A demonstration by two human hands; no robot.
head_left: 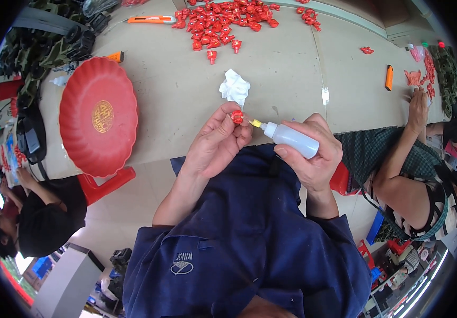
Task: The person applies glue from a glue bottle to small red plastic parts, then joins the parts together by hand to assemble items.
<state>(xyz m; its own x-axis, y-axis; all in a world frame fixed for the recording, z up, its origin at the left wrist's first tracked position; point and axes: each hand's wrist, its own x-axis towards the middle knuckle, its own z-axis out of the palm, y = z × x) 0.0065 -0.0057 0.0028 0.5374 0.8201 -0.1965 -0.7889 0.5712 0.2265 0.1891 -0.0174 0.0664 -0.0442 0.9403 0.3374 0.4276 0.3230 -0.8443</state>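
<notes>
Between the thumb and fingers of my left hand (217, 139) is a small red plastic piece (237, 116), pinched over the near edge of the table. My right hand (316, 153) is wrapped round a white squeeze bottle (295, 140) with a yellow-banded narrow tip (256, 123). The bottle lies tilted, its tip pointing left at the red piece; I cannot tell whether they touch. Just beyond my left hand a crumpled white tissue (235, 86) rests on the table.
A heap of red pieces (220, 21) covers the table's far middle. An orange cutter (151, 19) lies beside it, another cutter (389, 78) at right. A scalloped red tray (125, 100) stands left. Co-workers sit both sides, one person's arm (398, 148) reaching over the right end.
</notes>
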